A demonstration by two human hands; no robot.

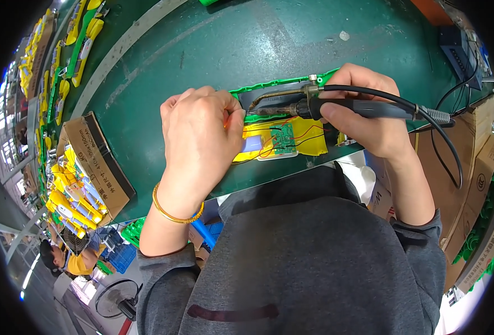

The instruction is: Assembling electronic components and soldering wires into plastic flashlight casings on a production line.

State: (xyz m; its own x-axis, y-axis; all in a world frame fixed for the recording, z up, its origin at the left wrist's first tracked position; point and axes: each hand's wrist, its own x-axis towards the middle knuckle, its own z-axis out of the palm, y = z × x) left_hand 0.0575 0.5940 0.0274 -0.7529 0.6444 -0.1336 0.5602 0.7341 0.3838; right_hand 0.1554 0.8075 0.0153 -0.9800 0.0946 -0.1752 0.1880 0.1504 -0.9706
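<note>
My right hand (367, 114) grips a soldering iron (364, 108) with a black handle and a bent metal feed tube beside its tip. The tip points left, close to the fingertips of my left hand (202, 128). Those left fingers are pinched together over the left end of a green plastic housing (272, 83); what they hold is hidden. Nearer to me lies a yellow casing (313, 146) carrying a small green circuit board (284, 138), a lilac battery cell (252, 144) and thin red and black wires.
A cardboard box (103, 162) full of yellow casings (71, 209) stands at the left on the green table (202, 50). More yellow and green parts (82, 50) line the far left. A dark blue control unit (459, 58) and cartons (465, 167) are at the right. A person (79, 259) sits lower left.
</note>
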